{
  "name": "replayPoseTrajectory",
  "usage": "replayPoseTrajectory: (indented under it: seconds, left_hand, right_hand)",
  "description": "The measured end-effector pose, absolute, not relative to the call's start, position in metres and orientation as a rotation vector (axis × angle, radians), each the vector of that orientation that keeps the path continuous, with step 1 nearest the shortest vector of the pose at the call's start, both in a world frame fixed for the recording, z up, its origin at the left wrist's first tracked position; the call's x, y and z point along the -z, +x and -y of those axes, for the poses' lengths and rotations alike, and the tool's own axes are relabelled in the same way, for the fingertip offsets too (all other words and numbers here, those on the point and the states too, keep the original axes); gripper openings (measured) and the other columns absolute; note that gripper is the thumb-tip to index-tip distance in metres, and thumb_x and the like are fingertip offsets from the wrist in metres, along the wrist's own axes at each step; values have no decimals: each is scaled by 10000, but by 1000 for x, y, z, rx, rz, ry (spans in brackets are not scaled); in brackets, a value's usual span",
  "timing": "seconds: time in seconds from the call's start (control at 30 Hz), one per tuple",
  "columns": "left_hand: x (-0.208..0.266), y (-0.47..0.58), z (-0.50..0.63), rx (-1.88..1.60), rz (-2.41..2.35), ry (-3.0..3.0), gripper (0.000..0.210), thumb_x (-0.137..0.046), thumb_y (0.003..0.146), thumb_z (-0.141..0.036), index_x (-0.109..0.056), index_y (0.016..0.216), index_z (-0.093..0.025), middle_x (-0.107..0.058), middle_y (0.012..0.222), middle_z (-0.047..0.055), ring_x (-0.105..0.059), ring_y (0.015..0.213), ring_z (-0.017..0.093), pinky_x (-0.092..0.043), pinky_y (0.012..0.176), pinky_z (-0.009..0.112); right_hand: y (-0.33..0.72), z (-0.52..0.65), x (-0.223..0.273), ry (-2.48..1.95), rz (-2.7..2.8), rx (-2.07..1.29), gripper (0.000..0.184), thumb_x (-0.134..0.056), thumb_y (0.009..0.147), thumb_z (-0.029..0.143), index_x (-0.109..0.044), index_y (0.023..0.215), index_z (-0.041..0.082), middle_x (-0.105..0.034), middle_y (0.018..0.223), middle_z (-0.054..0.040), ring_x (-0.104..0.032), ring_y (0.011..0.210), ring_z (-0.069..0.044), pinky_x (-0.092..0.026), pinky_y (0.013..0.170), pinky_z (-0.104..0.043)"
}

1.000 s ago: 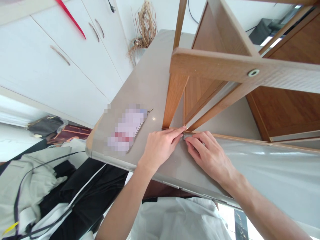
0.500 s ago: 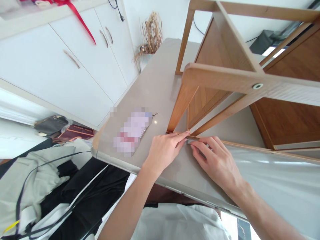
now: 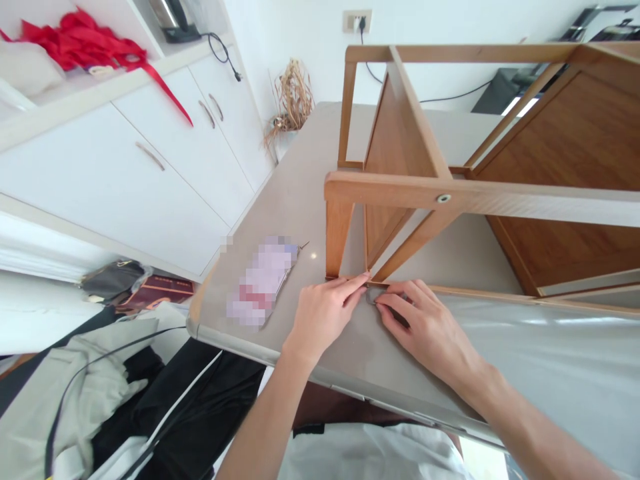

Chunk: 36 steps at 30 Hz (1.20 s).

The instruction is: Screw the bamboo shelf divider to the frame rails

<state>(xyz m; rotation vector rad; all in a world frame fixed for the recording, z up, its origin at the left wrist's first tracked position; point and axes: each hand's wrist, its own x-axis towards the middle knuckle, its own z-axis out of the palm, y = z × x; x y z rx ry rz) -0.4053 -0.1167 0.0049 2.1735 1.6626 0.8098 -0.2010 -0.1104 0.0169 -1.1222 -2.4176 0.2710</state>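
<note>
A wooden rack [image 3: 395, 190] lies on its side on the table, its slanted legs and panels facing me. My left hand [image 3: 323, 312] is closed at the near lower joint, fingertips pressed on the wood and the thumb just below. Beside it, my right hand [image 3: 425, 323] pinches a thin bent metal hex key [image 3: 371, 297]. The key's far end is at the lower rail near my left fingertips; whether it sits in a bolt is hidden. A round metal bolt head [image 3: 443, 199] shows on the upper rail.
On the table [image 3: 300, 200], left of my hands, lies a blurred pale packet [image 3: 263, 283] with a screw-like piece [image 3: 304, 245] at its end. White cabinets [image 3: 165, 153] stand at left. A dried plant [image 3: 293, 100] is behind the table; clothes [image 3: 105, 380] lie below at left.
The view has tilted up, showing more wall and shelf. My right fingers and the hex key have shifted slightly; the key's bent part is now more visible. My left hand stays at the joint.
</note>
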Motion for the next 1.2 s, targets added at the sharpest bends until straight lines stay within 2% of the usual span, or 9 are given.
replayPoseTrajectory:
  seconds: [0.2, 0.5, 0.9, 1.2]
  left_hand:
    - [-5, -405, 117, -806, -1669, 2179, 306, -573, 981, -291, -669, 1266, -351, -760, 1136, -27, -736, 908, 147, -519, 743, 244]
    - [-9, -405, 116, -777, -1681, 2182, 303, -590, 972, -292, -680, 1259, -328, -783, 1033, -19, -717, 765, 120, -486, 680, 225]
    - [-7, -405, 116, -800, -1682, 2182, 310, -580, 977, -293, -671, 1267, -354, -763, 1127, -34, -742, 889, 149, -510, 699, 242]
    - [-6, -406, 117, -802, -1678, 2179, 313, -577, 979, -287, -665, 1270, -363, -755, 1149, -55, -739, 908, 135, -509, 708, 230]
  right_hand:
    - [-199, 111, -17, -1103, 2472, -243, 144, -527, 959, 163, -661, 995, 203, -630, 952, -66, -574, 913, -196, -505, 834, -357]
    - [-205, 112, -20, -1119, 2444, -190, 166, -506, 956, 136, -660, 977, 194, -590, 972, -93, -552, 907, -207, -517, 771, -341]
    - [-206, 112, -19, -1148, 2457, -179, 153, -524, 952, 131, -671, 979, 164, -589, 957, -93, -523, 890, -206, -512, 785, -349]
    - [-208, 114, -18, -1144, 2413, -169, 150, -551, 943, 139, -677, 1019, 169, -590, 983, -92, -537, 907, -202, -510, 807, -347]
